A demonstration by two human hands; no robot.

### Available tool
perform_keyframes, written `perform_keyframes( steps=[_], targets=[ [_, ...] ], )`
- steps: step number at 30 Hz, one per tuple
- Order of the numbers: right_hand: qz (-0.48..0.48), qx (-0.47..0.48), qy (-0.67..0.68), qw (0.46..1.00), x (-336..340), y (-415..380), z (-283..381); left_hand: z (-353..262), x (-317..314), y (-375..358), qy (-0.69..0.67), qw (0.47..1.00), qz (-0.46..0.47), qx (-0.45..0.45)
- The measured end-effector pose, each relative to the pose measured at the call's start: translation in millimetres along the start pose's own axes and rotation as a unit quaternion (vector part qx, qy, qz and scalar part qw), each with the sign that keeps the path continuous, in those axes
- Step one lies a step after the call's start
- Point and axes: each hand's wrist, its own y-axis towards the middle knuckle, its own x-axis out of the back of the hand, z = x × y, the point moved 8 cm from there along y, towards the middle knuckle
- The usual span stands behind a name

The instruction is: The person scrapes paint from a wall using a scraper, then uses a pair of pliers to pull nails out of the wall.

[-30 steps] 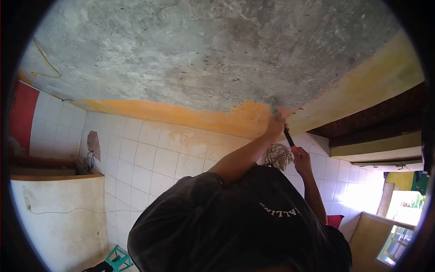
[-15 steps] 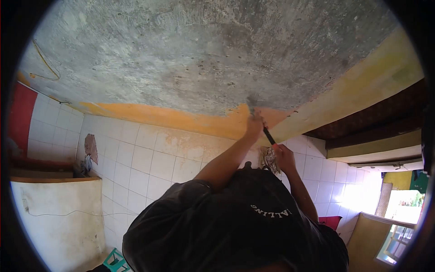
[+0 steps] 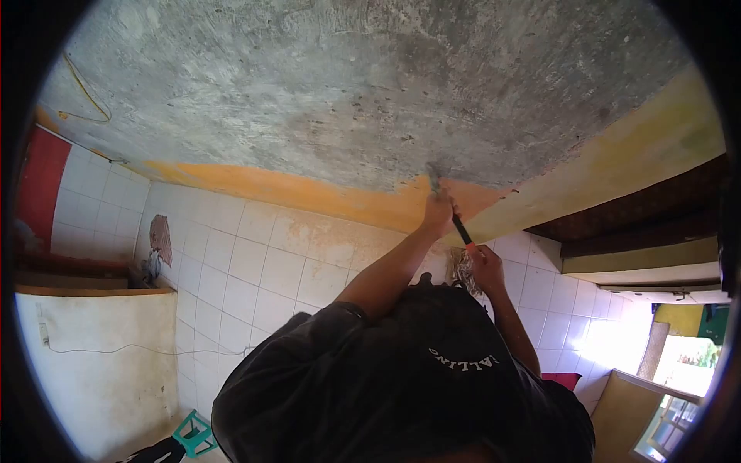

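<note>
A long-handled tool with a black and orange handle (image 3: 461, 230) slants up to a blurred metal-looking head (image 3: 434, 179) at the grey bare surface (image 3: 347, 100). My left hand (image 3: 438, 213) is closed round the tool just below its head. Lower and to the right, my right hand (image 3: 486, 270) grips the end of the handle. The head lies where the grey surface meets a strip of orange paint (image 3: 309, 197). Fine detail of the head is smeared by motion.
White wall tiles (image 3: 255, 266) run below the orange strip. At the left stands a pale partition (image 3: 100, 370), with a green stool (image 3: 194, 434) near its foot. A yellow cable (image 3: 85, 89) hangs at upper left. Dark beams (image 3: 641, 212) and a window (image 3: 670, 424) are at the right.
The view has shifted slightly, so more of the green stool shows. Both hands keep their hold on the tool, and its head shows a little more clearly above my left hand.
</note>
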Motion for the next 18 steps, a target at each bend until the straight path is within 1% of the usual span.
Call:
perform_keyframes(
  steps=[1, 2, 4, 5, 6, 7, 8, 10, 11, 12, 13, 14, 15, 16, 17, 18],
  targets=[
    [-0.021, 0.027, 0.025, 0.999, 3, -1, -6, 25, -5, 11, -0.010, 0.999, 0.025, 0.025],
    [-0.019, 0.026, 0.026, 0.999, 8, -4, -3, 39, -8, 17, -0.018, 0.997, 0.051, 0.048],
    [0.027, -0.059, 0.062, 0.996, 22, -8, 7, 33, -4, 18, -0.039, 0.997, 0.040, 0.044],
    [0.028, -0.060, 0.061, 0.996, 16, -5, 4, 32, -6, 17, -0.059, 0.997, 0.032, 0.043],
    [0.011, -0.009, -0.014, 1.000, 11, 2, 7, 12, -5, 3, -0.066, 0.997, 0.021, 0.029],
    [-0.008, 0.042, -0.086, 0.995, 8, 5, 20, 7, -3, 2, -0.064, 0.997, 0.024, 0.031],
    [-0.012, 0.041, -0.085, 0.995, 8, 4, 23, 3, -1, 2, -0.042, 0.998, 0.020, 0.028],
    [0.046, -0.082, -0.039, 0.995, 8, -7, 21, 16, 0, 8, -0.025, 0.999, 0.013, 0.028],
    [0.049, -0.084, -0.040, 0.994, 8, -8, 5, 28, -5, 12, -0.010, 0.999, 0.028, 0.032],
    [0.035, -0.058, 0.000, 0.998, 11, -7, -14, 37, -6, 15, 0.008, 0.999, 0.042, 0.034],
    [0.020, -0.030, 0.040, 0.999, 15, -7, -6, 36, -4, 15, 0.009, 0.999, 0.039, 0.033],
    [0.043, -0.053, 0.029, 0.997, 18, -7, -6, 33, -4, 16, -0.007, 0.999, 0.036, 0.019],
    [0.044, -0.054, 0.029, 0.997, 11, -3, 5, 30, -7, 13, -0.023, 0.999, 0.035, 0.007],
    [0.027, -0.020, -0.014, 0.999, 6, 4, 22, 5, 1, 4, -0.039, 0.999, 0.003, -0.003],
    [0.007, 0.015, -0.056, 0.998, 4, 8, 38, -6, 10, 4, -0.039, 0.999, 0.005, -0.002],
    [0.003, 0.014, -0.054, 0.998, 2, 10, 48, -15, 21, 9, -0.021, 1.000, -0.005, -0.015]
  ],
)
